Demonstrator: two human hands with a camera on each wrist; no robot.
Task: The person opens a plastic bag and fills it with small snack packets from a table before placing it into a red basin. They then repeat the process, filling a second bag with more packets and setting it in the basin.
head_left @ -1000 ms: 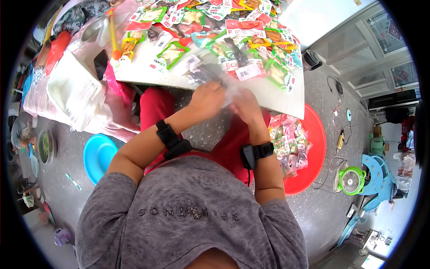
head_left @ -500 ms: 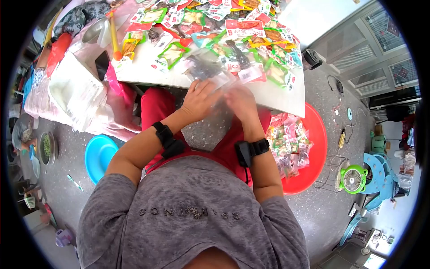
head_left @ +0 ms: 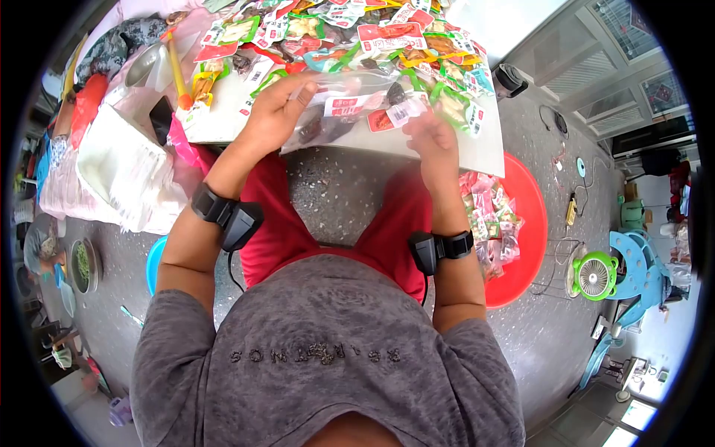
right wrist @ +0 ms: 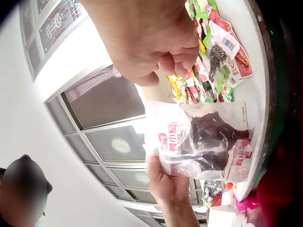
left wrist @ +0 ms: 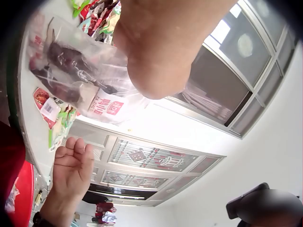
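Note:
In the head view the left hand (head_left: 274, 112) pinches one edge of a clear plastic bag (head_left: 344, 128) above the table's front edge. Dark pieces and a red-and-white label show through the bag (right wrist: 210, 142) in the right wrist view, where the left hand (right wrist: 170, 189) has its thumb on the plastic. The right hand (head_left: 433, 141) is apart from the bag, its fingers loosely bent and holding nothing. Nearest to it lies a red packet with a barcode (head_left: 397, 115). The palm of the right hand (left wrist: 71, 168) shows in the left wrist view.
Many small coloured packets (head_left: 391, 37) are heaped over the back of the white table (head_left: 477, 153). A red basin (head_left: 532, 238) with packets stands on the floor at the right, a blue basin (head_left: 154, 264) at the left. White sacking (head_left: 123, 164) lies left of the table.
The hands have moved apart: the left one went up and left with the bag, the right one away to the right. The bag is now spread out between them.

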